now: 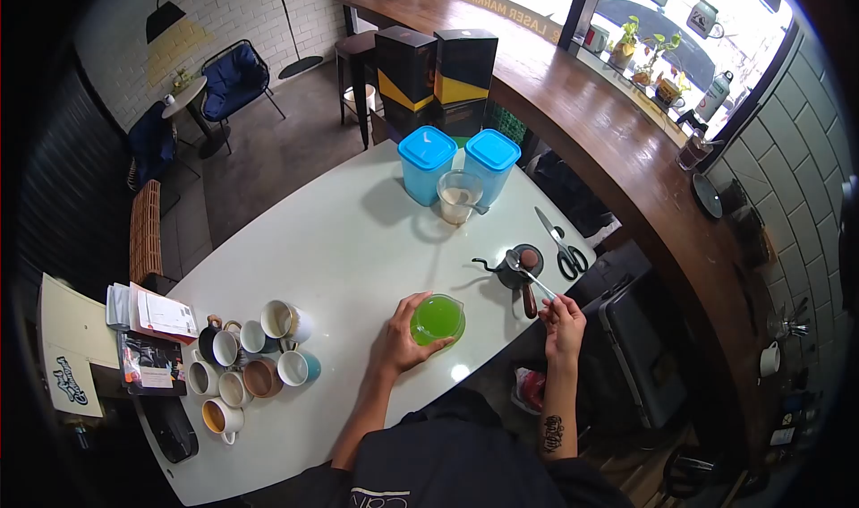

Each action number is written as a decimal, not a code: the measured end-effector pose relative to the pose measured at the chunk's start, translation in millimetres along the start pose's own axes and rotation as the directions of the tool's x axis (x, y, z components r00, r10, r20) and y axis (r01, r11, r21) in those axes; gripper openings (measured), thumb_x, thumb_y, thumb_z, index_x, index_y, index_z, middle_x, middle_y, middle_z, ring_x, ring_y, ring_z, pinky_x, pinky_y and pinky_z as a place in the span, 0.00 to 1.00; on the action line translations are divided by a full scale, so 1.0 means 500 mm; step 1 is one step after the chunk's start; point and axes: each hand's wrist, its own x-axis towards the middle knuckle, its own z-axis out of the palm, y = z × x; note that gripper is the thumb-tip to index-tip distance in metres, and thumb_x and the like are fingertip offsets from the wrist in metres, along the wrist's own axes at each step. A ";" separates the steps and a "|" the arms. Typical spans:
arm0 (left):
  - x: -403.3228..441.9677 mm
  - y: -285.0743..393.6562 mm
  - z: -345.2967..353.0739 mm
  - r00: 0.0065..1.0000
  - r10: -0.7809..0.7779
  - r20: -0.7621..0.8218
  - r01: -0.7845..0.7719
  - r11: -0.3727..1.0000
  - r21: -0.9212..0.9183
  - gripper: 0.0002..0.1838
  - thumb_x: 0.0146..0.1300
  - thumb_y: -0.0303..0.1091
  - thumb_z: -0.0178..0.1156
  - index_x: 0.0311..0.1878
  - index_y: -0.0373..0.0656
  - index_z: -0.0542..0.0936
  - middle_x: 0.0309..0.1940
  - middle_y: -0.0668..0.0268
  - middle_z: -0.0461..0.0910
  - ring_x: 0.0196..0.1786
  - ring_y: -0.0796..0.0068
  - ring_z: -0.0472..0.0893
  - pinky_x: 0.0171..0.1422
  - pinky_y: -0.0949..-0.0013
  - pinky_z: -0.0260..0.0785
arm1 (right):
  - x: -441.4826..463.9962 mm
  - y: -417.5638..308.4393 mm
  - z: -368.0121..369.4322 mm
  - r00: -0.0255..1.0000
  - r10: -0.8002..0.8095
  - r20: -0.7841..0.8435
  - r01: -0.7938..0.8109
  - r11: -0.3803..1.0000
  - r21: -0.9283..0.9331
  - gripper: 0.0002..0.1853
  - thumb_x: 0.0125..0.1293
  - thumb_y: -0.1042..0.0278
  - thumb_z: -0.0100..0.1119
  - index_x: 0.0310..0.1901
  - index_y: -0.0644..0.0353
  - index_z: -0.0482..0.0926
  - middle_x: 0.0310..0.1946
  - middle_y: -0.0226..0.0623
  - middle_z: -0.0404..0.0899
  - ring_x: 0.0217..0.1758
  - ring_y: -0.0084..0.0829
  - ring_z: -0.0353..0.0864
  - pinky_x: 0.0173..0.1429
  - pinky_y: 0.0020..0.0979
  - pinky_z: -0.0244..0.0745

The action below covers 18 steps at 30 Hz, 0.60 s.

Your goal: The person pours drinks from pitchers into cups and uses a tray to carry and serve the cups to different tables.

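My left hand point(410, 336) is wrapped round a clear glass vessel of bright green liquid point(438, 320) near the front edge of the white table. In my right hand point(564, 324) is a metal spoon point(536, 281), pinched by its handle, its bowl pointing away from me. The spoon's bowl shows over a dark round device point(511, 278) with a crank-like arm and brown wooden handle; I cannot tell whether they touch. Beyond these, a clear cup point(459, 196) with whitish residue and a utensil in it stands before two blue-lidded containers point(427, 166).
Scissors point(564, 247) lie at the table's right edge. Several mugs point(262, 377) cluster at the left beside cards and papers point(161, 314). Black-and-yellow boxes point(465, 68) rise behind the containers. A curved wooden counter point(617, 141) runs along the right.
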 end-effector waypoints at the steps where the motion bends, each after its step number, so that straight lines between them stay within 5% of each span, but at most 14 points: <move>1: 0.000 0.000 0.000 1.000 -0.005 0.000 0.005 1.000 0.004 0.46 0.46 0.45 0.79 0.67 0.44 0.67 0.61 0.56 0.73 0.64 0.55 0.75 0.67 0.57 0.70 | 0.000 -0.001 0.002 1.000 0.008 -0.010 -0.008 1.000 -0.009 0.10 0.71 0.72 0.58 0.50 0.67 0.78 0.37 0.43 0.85 0.30 0.25 0.83 0.38 0.27 0.81; 18: 0.002 -0.002 0.001 0.999 0.024 -0.023 -0.024 1.000 -0.005 0.45 0.46 0.45 0.79 0.67 0.44 0.68 0.61 0.56 0.73 0.63 0.55 0.76 0.65 0.57 0.72 | 0.002 0.003 0.014 0.998 0.055 -0.019 -0.056 0.998 -0.032 0.13 0.69 0.72 0.61 0.53 0.65 0.76 0.35 0.36 0.82 0.30 0.21 0.80 0.37 0.23 0.78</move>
